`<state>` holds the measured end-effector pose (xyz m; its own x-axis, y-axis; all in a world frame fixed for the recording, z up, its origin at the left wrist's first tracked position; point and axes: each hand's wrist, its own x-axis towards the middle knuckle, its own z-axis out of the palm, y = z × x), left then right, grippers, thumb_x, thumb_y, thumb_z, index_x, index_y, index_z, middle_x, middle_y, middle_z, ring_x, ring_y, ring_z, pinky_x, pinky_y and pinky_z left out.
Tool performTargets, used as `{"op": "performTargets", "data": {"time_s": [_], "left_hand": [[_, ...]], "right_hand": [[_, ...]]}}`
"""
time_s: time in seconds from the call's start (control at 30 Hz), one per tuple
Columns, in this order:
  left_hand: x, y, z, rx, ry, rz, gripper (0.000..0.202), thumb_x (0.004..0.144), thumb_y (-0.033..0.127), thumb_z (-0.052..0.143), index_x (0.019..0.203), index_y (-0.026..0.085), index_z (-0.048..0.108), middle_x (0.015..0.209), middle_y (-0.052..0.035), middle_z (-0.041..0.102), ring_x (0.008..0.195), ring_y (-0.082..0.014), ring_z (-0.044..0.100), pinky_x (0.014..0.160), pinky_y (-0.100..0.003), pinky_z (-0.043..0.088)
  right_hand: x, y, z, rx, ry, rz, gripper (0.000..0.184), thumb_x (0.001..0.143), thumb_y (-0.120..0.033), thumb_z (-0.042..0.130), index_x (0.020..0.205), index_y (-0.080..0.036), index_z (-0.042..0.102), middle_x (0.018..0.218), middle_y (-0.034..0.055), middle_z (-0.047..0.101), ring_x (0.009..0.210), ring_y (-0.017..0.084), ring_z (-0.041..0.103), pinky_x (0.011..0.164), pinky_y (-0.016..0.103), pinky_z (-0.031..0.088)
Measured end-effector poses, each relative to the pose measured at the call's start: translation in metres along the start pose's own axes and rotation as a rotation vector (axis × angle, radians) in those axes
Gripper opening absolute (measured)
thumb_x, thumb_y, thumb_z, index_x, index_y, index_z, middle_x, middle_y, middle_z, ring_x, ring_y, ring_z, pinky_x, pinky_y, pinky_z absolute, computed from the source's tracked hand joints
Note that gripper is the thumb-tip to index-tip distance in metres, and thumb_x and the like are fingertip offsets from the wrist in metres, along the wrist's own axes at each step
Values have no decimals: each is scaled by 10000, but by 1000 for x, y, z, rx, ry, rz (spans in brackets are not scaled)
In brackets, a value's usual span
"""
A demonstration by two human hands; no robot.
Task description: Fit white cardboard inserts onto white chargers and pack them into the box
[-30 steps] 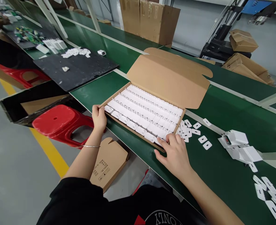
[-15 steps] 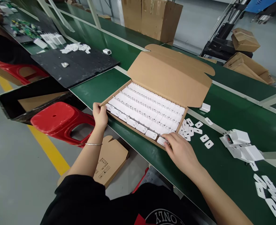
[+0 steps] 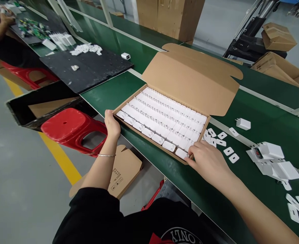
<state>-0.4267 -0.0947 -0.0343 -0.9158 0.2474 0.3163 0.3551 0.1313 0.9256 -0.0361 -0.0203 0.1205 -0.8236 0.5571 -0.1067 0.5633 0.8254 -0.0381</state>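
Observation:
A shallow cardboard box (image 3: 190, 79) lies on the green workbench with its lid folded back. White plug adapters (image 3: 157, 139) fill it in rows, prongs showing along most of them; those in the nearest row stand with a flat face up. My left hand (image 3: 112, 125) is closed on the box's left front corner, fingers partly hidden behind the wall. At the right front corner, my right hand (image 3: 210, 162) is closed over the box edge. Its thumb is at the front wall beside the last adapter, and its fingertips reach over the right side.
Loose white cover plates (image 3: 228, 151) lie right of the box, near a single adapter (image 3: 243, 124) and white housings (image 3: 273, 150). A black mat (image 3: 88, 71) holds white parts at left. A red stool (image 3: 63, 122) stands below. Another person's hand (image 3: 5, 18) works at far left.
My right hand has shifted from the last adapter in the front row onto the box's corner. The loose adapter beside the lid now sits farther right. The view has shifted slightly.

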Motion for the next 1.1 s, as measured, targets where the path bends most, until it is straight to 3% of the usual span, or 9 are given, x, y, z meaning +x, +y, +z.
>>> {"op": "performTargets", "data": {"time_s": [0.2,0.37,0.53,0.6,0.67,0.8,0.9,0.97,1.1], "left_hand": [[0,-6,1,15,15,15,367,1082,369,282,801,231,474,792,-1,496,804,-189,511,853,-341,464],[0,-8,1,10,29,45,359,1082,370,319,828,224,528,847,-24,546,880,-207,568,911,-355,484],[0,-8,1,-42,-21,86,398,1077,400,327,976,194,653,1038,-78,677,1052,-249,634,994,-377,498],[-1,-7,1,-58,-58,77,429,1080,414,315,1037,184,674,1101,-87,703,1097,-252,650,1016,-380,506],[-2,-6,1,-66,-77,82,442,1083,415,307,1066,174,678,1134,-90,712,1131,-254,651,1043,-387,504],[-4,-5,1,-69,-92,69,352,1068,355,357,1052,167,654,1146,-98,703,1160,-281,629,1080,-441,484],[-4,-3,0,-73,-107,64,161,993,261,497,1095,204,607,1115,-73,682,1135,-288,625,1065,-468,489],[-6,0,-1,-117,-72,126,236,953,221,544,1189,235,557,1150,-66,655,1122,-278,631,1035,-462,507],[-18,11,-4,-22,-4,307,194,976,260,518,1127,216,631,1165,-102,627,1132,-281,626,1037,-461,506]], "right_hand": [[2,-7,18,-10,129,-56,270,882,-91,673,637,-194,624,653,88,635,660,242,620,504,343,380],[4,-8,20,24,142,-80,270,906,-94,698,667,-190,618,677,71,645,720,237,630,540,326,374],[-1,3,9,306,123,10,70,949,-270,714,947,-201,702,806,42,693,765,220,643,588,307,415],[0,20,4,531,230,143,178,992,-388,648,1047,-227,700,831,24,688,725,190,621,625,309,448],[6,45,1,715,469,311,229,1005,-446,585,1049,-243,683,887,28,681,764,183,617,682,318,485],[38,108,1,1036,825,665,253,915,-472,652,1060,-269,606,1022,34,645,965,196,648,786,308,555],[67,147,6,1303,783,874,265,891,-479,647,1039,-269,582,1038,39,635,989,191,669,831,308,587],[82,164,13,1362,750,932,249,893,-488,619,1005,-268,587,999,41,631,951,195,668,814,314,599],[98,178,27,1240,766,832,214,879,-477,618,903,-267,590,943,30,640,899,199,640,747,308,597]]}}
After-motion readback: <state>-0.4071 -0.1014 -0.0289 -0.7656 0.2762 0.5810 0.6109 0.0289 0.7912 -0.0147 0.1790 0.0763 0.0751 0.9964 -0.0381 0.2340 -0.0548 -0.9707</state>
